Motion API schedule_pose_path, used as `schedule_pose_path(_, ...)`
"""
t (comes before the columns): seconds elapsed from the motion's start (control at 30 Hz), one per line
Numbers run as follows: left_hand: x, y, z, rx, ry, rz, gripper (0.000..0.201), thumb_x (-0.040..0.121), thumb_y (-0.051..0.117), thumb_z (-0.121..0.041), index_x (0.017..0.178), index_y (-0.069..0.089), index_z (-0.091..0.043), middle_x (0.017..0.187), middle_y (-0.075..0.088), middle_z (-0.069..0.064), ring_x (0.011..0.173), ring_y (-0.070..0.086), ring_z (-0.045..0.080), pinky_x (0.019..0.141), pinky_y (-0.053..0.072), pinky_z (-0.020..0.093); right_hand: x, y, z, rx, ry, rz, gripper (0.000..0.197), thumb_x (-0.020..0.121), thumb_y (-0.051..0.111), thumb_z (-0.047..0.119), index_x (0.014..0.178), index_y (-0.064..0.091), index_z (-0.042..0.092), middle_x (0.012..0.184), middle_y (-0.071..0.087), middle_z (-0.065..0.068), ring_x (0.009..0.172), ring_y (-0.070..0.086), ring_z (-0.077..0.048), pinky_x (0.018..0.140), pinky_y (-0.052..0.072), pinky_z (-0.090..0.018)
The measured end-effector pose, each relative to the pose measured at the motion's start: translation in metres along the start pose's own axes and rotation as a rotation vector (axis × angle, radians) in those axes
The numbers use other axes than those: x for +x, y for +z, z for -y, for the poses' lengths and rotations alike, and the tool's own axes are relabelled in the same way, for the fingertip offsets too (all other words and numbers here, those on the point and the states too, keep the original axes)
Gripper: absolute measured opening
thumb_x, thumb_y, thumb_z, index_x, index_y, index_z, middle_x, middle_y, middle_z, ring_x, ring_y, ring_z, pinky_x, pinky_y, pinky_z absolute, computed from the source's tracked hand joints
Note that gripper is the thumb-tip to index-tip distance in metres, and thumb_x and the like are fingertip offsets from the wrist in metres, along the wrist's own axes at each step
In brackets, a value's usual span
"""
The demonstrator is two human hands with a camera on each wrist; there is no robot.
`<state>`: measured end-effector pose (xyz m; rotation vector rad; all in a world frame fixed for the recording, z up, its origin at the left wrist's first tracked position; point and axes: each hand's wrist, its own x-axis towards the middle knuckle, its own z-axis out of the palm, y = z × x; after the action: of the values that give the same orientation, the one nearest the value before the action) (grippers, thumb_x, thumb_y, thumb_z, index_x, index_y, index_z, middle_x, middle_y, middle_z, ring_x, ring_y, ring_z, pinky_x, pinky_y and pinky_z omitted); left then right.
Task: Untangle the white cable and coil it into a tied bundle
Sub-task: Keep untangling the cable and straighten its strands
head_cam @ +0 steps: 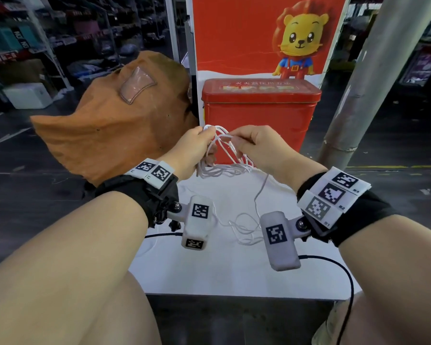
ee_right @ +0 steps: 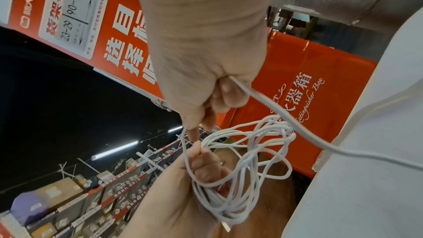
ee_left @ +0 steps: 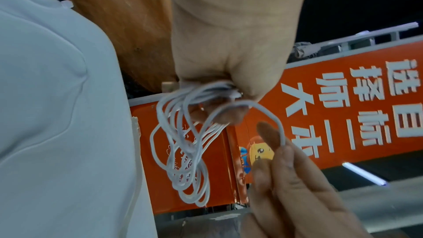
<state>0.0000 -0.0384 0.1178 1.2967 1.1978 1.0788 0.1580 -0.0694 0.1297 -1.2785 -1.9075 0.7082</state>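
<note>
A thin white cable (head_cam: pixel 224 155) hangs in several loose loops between both hands, above the white table (head_cam: pixel 224 275). My left hand (head_cam: pixel 197 143) pinches the gathered top of the loops (ee_left: pixel 183 151). My right hand (head_cam: pixel 246 143) pinches one strand at the top and pulls it sideways; that strand (ee_right: pixel 286 120) runs through its curled fingers down to the table. The slack tail (head_cam: pixel 246 230) lies in loose curls on the table between my wrists. In the right wrist view the loops (ee_right: pixel 247 169) dangle below the left hand (ee_right: pixel 206 166), a connector end at the bottom.
A red metal box (head_cam: pixel 259 115) stands just behind the hands, against a red poster with a cartoon lion (head_cam: pixel 296 41). A brown fabric bag (head_cam: pixel 115 115) lies at the left. A grey pole (head_cam: pixel 373 78) rises at the right. Dark shelving fills the background.
</note>
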Motion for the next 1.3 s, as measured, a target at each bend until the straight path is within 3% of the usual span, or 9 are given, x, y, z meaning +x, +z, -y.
schedule_pose_path(0.07,-0.002,-0.001,-0.001,-0.120,-0.059,0.031,0.026,0.104,0.038,-0.023,0.089,0.054,-0.009,0.052,0.062,0.000,0.044,0.058,0.011,0.049,0.050,0.022,0.001,-0.002,0.001,-0.090,-0.048,-0.014,0.022,0.097,0.050,0.013,0.108,0.069,0.016,0.074,0.060,0.003,0.054,0.046,-0.001,0.055,0.039,-0.010)
schedule_pose_path(0.23,-0.002,-0.001,-0.006,-0.228,-0.094,-0.051,0.020,0.105,0.034,-0.027,0.107,0.043,-0.009,0.062,0.070,0.010,0.055,0.068,0.023,0.056,0.059,0.033,-0.001,-0.009,0.004,-0.303,-0.011,0.278,0.018,0.093,0.056,0.017,0.098,0.073,0.021,0.094,0.071,0.000,0.086,0.064,-0.023,0.084,0.052,-0.037)
schedule_pose_path(0.43,-0.002,0.001,-0.009,-0.240,-0.077,-0.126,0.020,0.105,0.030,-0.032,0.116,0.033,-0.014,0.070,0.071,0.013,0.061,0.071,0.023,0.060,0.061,0.033,-0.004,-0.006,0.012,-0.403,0.047,0.568,0.015,0.089,0.060,0.017,0.090,0.074,0.024,0.096,0.069,0.008,0.095,0.059,-0.012,0.090,0.046,-0.028)
schedule_pose_path(0.53,-0.006,0.009,-0.012,-0.122,-0.086,-0.062,0.023,0.105,0.031,-0.035,0.116,0.036,-0.015,0.073,0.070,0.013,0.064,0.069,0.025,0.063,0.059,0.034,-0.006,-0.005,0.016,-0.348,-0.075,0.493,0.017,0.092,0.059,0.018,0.099,0.073,0.021,0.079,0.061,0.017,0.073,0.053,0.000,0.070,0.039,-0.009)
schedule_pose_path(0.7,-0.011,0.018,-0.011,-0.127,-0.101,0.064,0.025,0.104,0.039,-0.029,0.095,0.053,-0.010,0.086,0.060,0.013,0.080,0.063,0.025,0.075,0.054,0.034,-0.002,-0.006,0.013,-0.227,-0.193,0.257,0.011,0.090,0.063,0.018,0.094,0.073,0.013,0.077,0.067,0.002,0.065,0.055,-0.002,0.061,0.040,-0.012)
schedule_pose_path(0.8,-0.019,0.023,-0.016,-0.163,-0.154,0.139,0.028,0.103,0.037,-0.019,0.105,0.056,0.001,0.071,0.067,0.016,0.060,0.068,0.027,0.055,0.059,0.034,-0.003,-0.007,0.011,-0.224,-0.190,0.127,0.008,0.085,0.070,0.023,0.080,0.065,0.018,0.064,0.054,0.015,0.056,0.049,0.009,0.056,0.036,-0.006)
schedule_pose_path(0.93,-0.023,0.022,-0.018,-0.060,-0.183,0.230,0.045,0.105,0.032,-0.031,0.084,0.055,0.002,0.051,0.061,0.015,0.038,0.057,0.023,0.041,0.050,0.024,0.000,-0.012,0.002,-0.264,-0.103,-0.080,0.037,0.075,0.076,0.041,0.075,0.050,0.015,0.058,0.044,0.009,0.048,0.037,-0.005,0.044,0.029,-0.014)
schedule_pose_path(1.13,-0.020,0.017,-0.021,0.025,-0.203,0.346,0.041,0.103,0.032,-0.041,0.074,0.046,-0.015,0.039,0.028,-0.004,0.028,0.018,0.007,0.036,0.020,0.014,0.003,-0.020,-0.014,-0.285,0.090,-0.152,0.050,0.069,0.075,0.053,0.069,0.041,0.017,0.060,0.042,0.005,0.052,0.034,-0.011,0.048,0.028,-0.025)
schedule_pose_path(1.3,-0.021,0.015,-0.022,0.184,-0.229,0.461,0.040,0.102,0.032,-0.046,0.074,0.045,-0.020,0.039,0.022,-0.007,0.030,0.014,0.006,0.037,0.012,0.015,0.001,-0.021,-0.018,-0.272,-0.002,-0.146,0.046,0.071,0.076,0.045,0.102,0.057,0.017,0.088,0.056,0.005,0.079,0.047,-0.010,0.069,0.038,-0.026)
